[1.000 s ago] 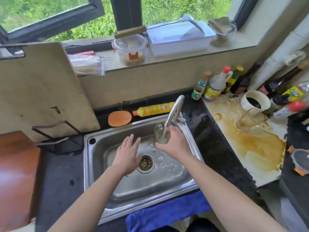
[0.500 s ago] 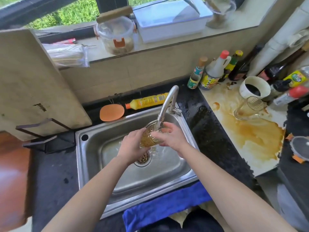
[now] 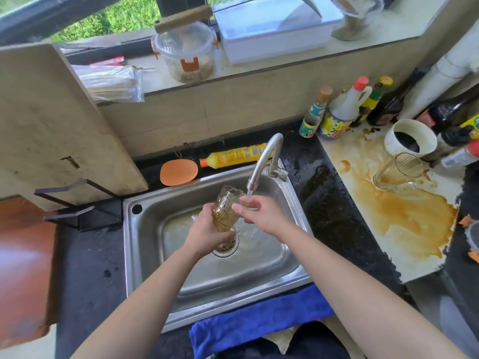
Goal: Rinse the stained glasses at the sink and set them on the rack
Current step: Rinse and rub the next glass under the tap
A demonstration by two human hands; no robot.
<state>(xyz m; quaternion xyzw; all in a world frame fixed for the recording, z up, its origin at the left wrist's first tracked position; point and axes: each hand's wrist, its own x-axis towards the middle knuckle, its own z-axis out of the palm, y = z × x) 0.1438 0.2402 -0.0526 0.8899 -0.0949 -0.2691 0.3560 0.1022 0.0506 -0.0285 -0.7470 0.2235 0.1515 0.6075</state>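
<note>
1. Head view: the person stands at a steel sink (image 3: 128, 255) set in a dark counter (image 3: 85, 281), with both bare forearms reaching in over the basin.
2. The left hand (image 3: 207, 230) grips a patterned glass (image 3: 226, 212) from below, its fingers curled round the lower end.
3. The glass is tinted amber-brown and is tilted, its upper end leaning toward the tap (image 3: 264, 161). It is held above the drain (image 3: 228, 247), clear of the basin floor.
4. The right hand (image 3: 263, 216) meets the glass from the right. Its thumb lies on the near side and its bent fingers sit just beyond the upper end, so it pinches the glass there.
5. A thin stream of water falls from the spout onto the right hand's fingers (image 3: 248, 202), just beside the top of the glass.
6. A second glass (image 3: 399, 172) lies tipped on a pale board (image 3: 414, 260) to the right of the sink. The board carries a wide brown stain (image 3: 404, 218).
7. A white cup (image 3: 410, 138) with dark contents stands just behind that glass, with sauce bottles (image 3: 339, 115) clustered behind it.
8. Behind the sink lie a yellow bottle (image 3: 233, 158) on its side and an orange pad (image 3: 178, 172).
9. To the left, a cutting board (image 3: 51, 120) stands in a black metal stand (image 3: 77, 203).
10. A blue cloth (image 3: 259, 325) hangs over the front edge of the counter.
</note>
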